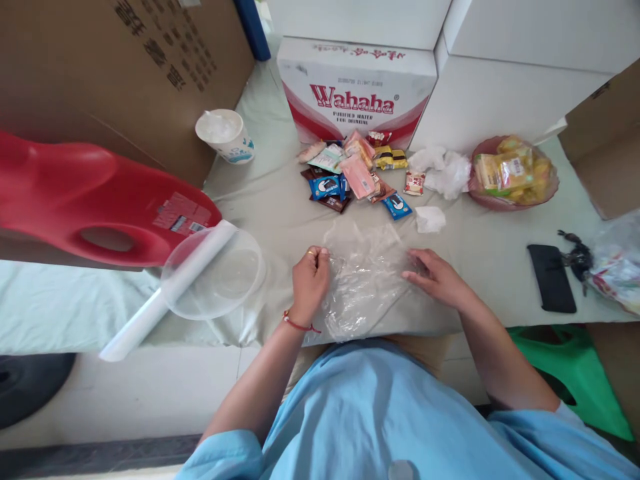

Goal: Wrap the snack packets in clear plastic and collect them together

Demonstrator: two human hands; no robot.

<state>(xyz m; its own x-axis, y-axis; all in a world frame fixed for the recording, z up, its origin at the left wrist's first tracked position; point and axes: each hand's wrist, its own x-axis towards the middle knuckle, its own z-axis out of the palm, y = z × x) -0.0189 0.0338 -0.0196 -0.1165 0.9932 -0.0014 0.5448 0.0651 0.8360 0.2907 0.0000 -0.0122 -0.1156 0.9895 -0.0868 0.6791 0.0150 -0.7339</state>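
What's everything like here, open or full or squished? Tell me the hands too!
Clear plastic film: wrinkled, spread out.
Left hand: closed, pinching the film's edge.
Right hand: open, at the film's other side.
Paper cup: no lid, something white inside.
Pink bowl: full of yellow packets.
Small snack packets: heaped up.
Black phone: lying flat, no lit screen showing.

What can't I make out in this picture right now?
All in the head view:
Left hand: how much clear plastic its closed fingers hide.
Cup: what lies under the white wad inside.
Snack pile: lower packets, covered by upper ones.
Red jug: left end, cut off by the left edge.
Filled bag: right part, cut off by the right edge.
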